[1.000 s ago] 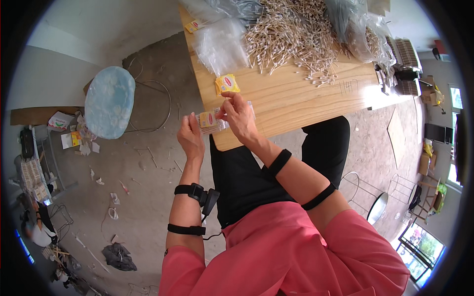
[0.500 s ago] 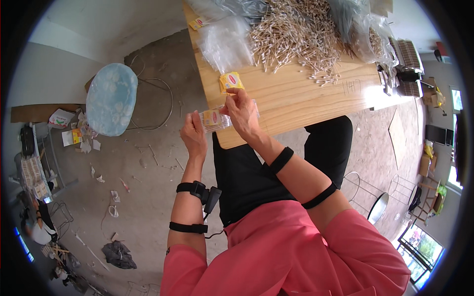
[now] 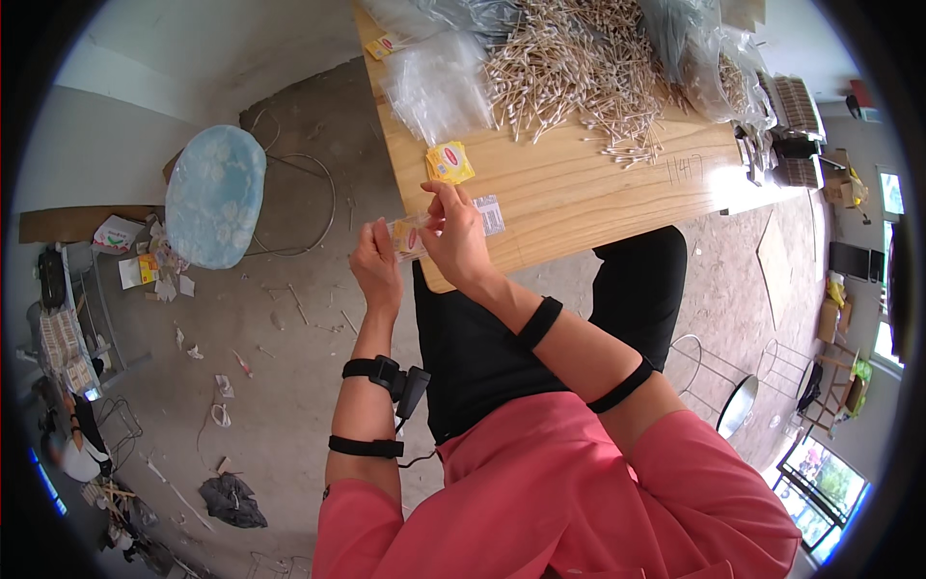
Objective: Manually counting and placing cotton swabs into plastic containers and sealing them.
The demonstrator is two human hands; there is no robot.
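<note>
Near the table's left corner, my left hand (image 3: pixel 376 267) is closed on the left end of a small clear plastic packet (image 3: pixel 409 253) with a yellow label (image 3: pixel 408 235) inside. My right hand (image 3: pixel 456 236) is at the packet's right end, thumb against it and fingers curled, hiding part of it. Just right of that hand a white printed piece (image 3: pixel 490 214) shows on the table; I cannot tell whether it is separate. Beyond my right fingertips lies a small stack of yellow cards (image 3: pixel 449 161).
Clear plastic bags (image 3: pixel 436 89) lie at the table's far left, beside a large heap of cotton swabs (image 3: pixel 579 72). More bags (image 3: pixel 719 68) stand to the right. A blue covered stool (image 3: pixel 216 196) is left of the wooden table (image 3: pixel 569 203). Litter and a black bag (image 3: pixel 232 499) are on the floor.
My right hand has shifted a little left and down and turned, its thumb now over the packet's right end. The white printed piece beside it shows more. My left hand has hardly moved.
</note>
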